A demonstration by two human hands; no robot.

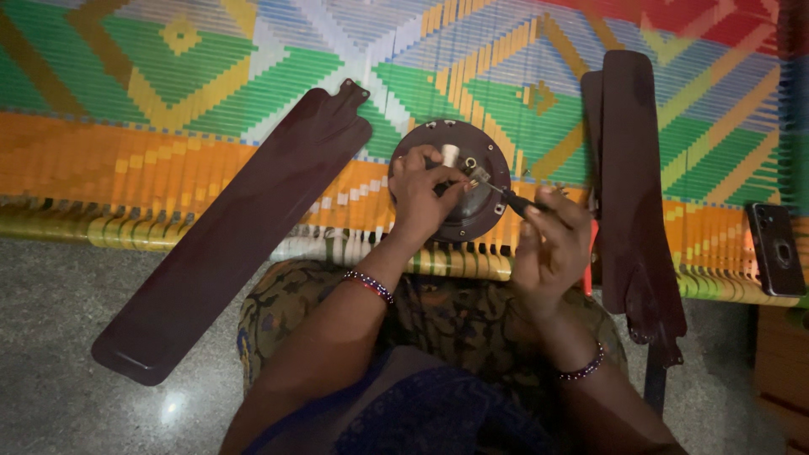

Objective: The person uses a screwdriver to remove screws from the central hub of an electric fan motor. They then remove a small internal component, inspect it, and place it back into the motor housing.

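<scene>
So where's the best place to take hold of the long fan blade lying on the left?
Probably the narrow neck of the fan blade, near its bracket end. Come from above with the fingers across its width: it lies flat and tapers there, while the wide lower end overhangs the floor.

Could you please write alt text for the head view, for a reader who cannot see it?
A person's left hand steadies a round dark fan motor on a colourful woven cot while the right hand holds a screwdriver to it. Dark fan blades lie on both sides; a phone rests far right.

Looks like a home tbh: colourful woven cot, speckled stone floor, ceiling fan blades lying around.
</scene>
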